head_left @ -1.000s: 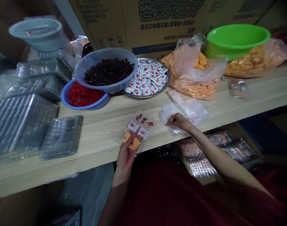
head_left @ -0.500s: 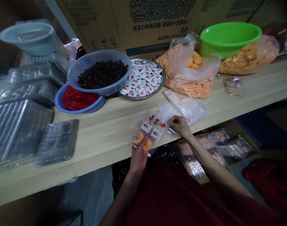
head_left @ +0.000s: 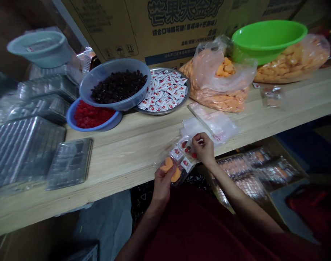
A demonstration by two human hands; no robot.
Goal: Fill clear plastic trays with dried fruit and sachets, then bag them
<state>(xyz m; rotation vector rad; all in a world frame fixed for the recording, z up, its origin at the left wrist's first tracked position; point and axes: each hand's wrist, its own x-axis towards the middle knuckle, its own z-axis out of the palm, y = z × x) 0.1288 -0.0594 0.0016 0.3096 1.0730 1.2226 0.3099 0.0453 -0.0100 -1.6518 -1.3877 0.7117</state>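
Observation:
Over the table's front edge, my left hand (head_left: pixel 163 185) grips the lower left end of a clear plastic tray (head_left: pixel 177 158). Orange candies (head_left: pixel 175 174), two white-and-red sachets (head_left: pixel 186 164) and small red and dark pieces (head_left: pixel 187 148) lie in its compartments. The fingers of my right hand (head_left: pixel 205 148) are pinched together at the tray's upper right end; a clear bag seems to be around the tray, but its edges are hard to tell. Flat clear bags (head_left: pixel 218 127) lie just behind my right hand.
Behind are bowls of dark pieces (head_left: pixel 85 81) and red pieces (head_left: pixel 97 127), a metal plate of sachets (head_left: pixel 168 92), bagged orange candies (head_left: pixel 222 99) and a green basin (head_left: pixel 268 40). Stacked trays (head_left: pixel 26 152) stand left. A carton of packs (head_left: pixel 279 199) sits below right.
The filled tray has moved slightly right and down with my left hand. My right hand is now at its upper right end, closer to the tray. The view has shifted a little.

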